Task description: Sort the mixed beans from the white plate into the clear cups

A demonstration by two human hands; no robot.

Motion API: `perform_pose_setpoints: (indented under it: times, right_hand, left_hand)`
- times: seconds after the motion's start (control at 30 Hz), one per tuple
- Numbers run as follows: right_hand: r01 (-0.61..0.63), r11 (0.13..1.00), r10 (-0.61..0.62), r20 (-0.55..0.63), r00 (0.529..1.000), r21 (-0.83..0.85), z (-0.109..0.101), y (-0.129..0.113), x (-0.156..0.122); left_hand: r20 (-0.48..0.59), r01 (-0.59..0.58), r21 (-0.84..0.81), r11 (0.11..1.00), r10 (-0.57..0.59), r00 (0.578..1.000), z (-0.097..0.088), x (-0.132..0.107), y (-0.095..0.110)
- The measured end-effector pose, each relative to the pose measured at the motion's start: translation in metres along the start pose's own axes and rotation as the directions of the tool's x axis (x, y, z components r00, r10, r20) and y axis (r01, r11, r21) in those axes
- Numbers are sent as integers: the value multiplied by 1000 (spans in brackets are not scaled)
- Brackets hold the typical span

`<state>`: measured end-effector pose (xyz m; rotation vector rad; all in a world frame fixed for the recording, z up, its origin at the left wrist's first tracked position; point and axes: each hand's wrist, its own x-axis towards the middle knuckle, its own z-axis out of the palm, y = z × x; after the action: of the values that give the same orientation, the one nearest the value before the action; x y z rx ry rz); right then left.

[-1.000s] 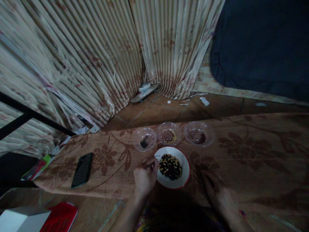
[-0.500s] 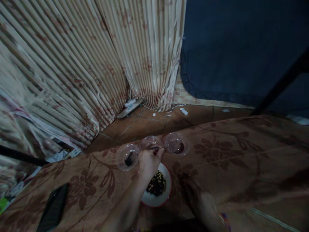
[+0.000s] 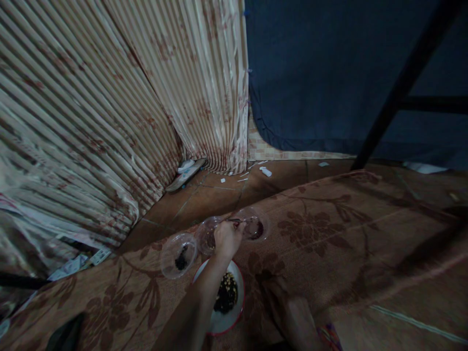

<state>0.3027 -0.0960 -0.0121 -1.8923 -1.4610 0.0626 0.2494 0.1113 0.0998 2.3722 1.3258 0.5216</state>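
Observation:
My left hand (image 3: 227,240) reaches over the bowl with thumb and fingers pinched together. Something small and dark shows at the fingertips, too unclear to name. The fingertips are at the left side of a clear plastic cup (image 3: 260,218) with dark reddish pieces in it. Partly behind the hand stands a middle clear cup (image 3: 203,235); a left clear cup (image 3: 168,261) has black pieces inside. Under my forearm, a white red-rimmed bowl (image 3: 239,302) contains mixed black and yellow pieces. My right hand (image 3: 288,302) is low on the cloth right of the bowl, its fingers dark and blurred.
A brown flowered cloth (image 3: 314,253) covers the surface. A black phone (image 3: 66,334) lies at the lower left. Beyond the edge are a tiled floor with white scraps, a skateboard-like board (image 3: 186,176), a striped curtain (image 3: 204,97) and a dark metal bar (image 3: 387,112).
My left hand has moved from the middle cup towards the right cup, still pinched. The camera view has shifted to the right. My right hand stays beside the bowl.

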Motion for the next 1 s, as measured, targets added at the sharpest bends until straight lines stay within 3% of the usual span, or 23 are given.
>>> perform_pose_setpoints:
  times: [0.13,0.27,0.37,0.47,0.6,0.77,1.0]
  right_hand:
    - [17,1000,-18,16,1000,13,-2,6,-3]
    - [72,996,-74,39,997,51,-2,15,-5]
    - [61,997,-63,59,996,41,1,21,-9]
    - [102,995,-100,79,992,-20,4,28,-12]
    - [106,991,-98,92,991,-83,5,33,-15]
    - [108,988,-99,87,991,-111,4,36,-17]
    - [107,986,-95,96,991,-130,5,42,-17]
  left_hand:
    - [-124,-60,-272,960,27,992,-29,-33,-27]
    - [-231,-45,-430,902,-62,971,-58,-94,-70]
    - [-262,83,-381,921,-194,945,-63,-137,-93]
    - [-281,120,-341,932,-222,934,-54,-161,-102]
    - [-236,175,-255,951,-237,942,-44,-169,-102]
    - [-217,236,-213,948,-281,935,-47,-170,-105]
    - [-195,133,-141,981,-159,968,-42,-168,-107]
